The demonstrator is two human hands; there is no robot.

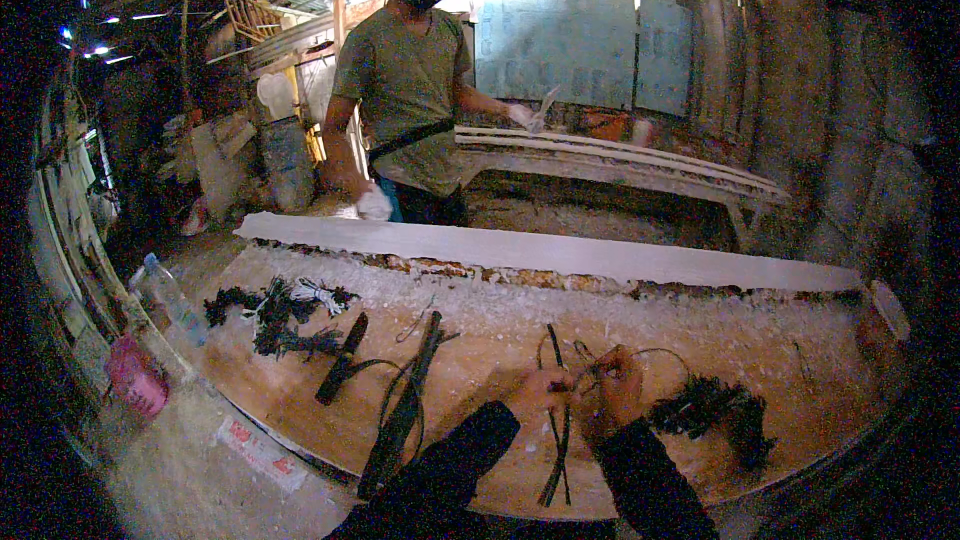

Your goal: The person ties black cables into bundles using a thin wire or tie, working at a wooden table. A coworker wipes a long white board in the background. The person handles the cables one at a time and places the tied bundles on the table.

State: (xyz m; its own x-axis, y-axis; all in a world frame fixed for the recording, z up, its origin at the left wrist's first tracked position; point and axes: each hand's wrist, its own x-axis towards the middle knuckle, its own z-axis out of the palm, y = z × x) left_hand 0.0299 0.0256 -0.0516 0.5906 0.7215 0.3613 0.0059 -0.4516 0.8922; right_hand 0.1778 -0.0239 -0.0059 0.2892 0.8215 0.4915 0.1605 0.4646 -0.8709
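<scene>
The left hand (545,390) has its fingers clasped on the slender dark strips (556,450), which cross each other and lie over the near middle of the worktop (825,420); the right hand (615,385), just beside it, has its fingers curled and appears to pinch a thin strand (665,352) that loops out to the right. If the left grip slackened, the crossed strips could slide apart or twist; a hard pull from the right could snap the strand or drag it off line, and its loose loop might snag on the dark bundle (715,415) near it. Powdery grit on the wood could also make the strips slip. To the left lie a long flat strip (398,430), a shorter one (342,360) and a tangled dark clump (275,320). Pale crumbs thicken toward a long white board (560,252) along the far edge. Past it stands a co-worker (410,90) with a pale tool, before a rear bench (620,158) and bluish panels (555,45) in a dim, roofed shed.
</scene>
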